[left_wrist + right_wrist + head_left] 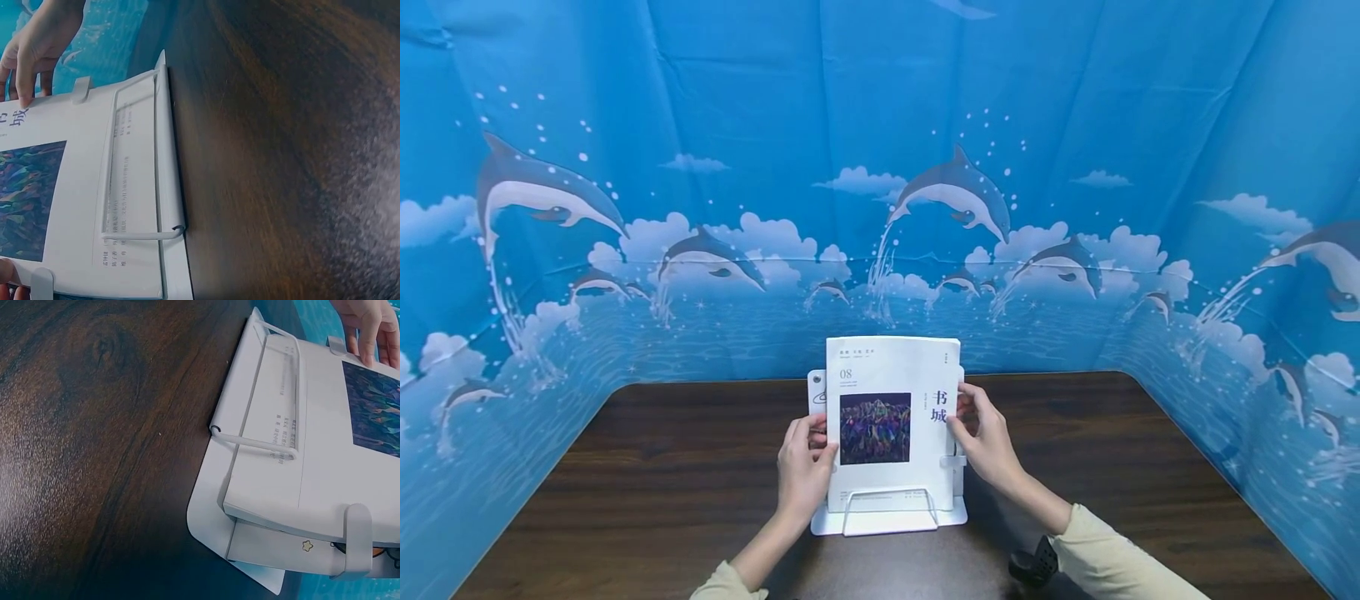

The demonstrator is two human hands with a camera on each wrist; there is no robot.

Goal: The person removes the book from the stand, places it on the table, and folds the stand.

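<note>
A white paperback magazine (887,367) with a dark, colourful picture on its cover stands leaning back on a white book stand (951,518). My left hand (805,471) holds the magazine's left edge, thumb at the front and fingers behind. On the opposite edge, my right hand (988,442) grips higher up, its thumb on the cover near the large title characters. The stand's wire holder (144,236) crosses the bottom of the cover. White side clips, including one clip (358,540) near the right edge, hook over the magazine's sides. Fingers behind the magazine are partly hidden.
The stand sits on a dark wood-grain table (700,450). A blue curtain (775,100) printed with dolphins surrounds the table at the back and sides. A black device (1036,565) is by my right sleeve.
</note>
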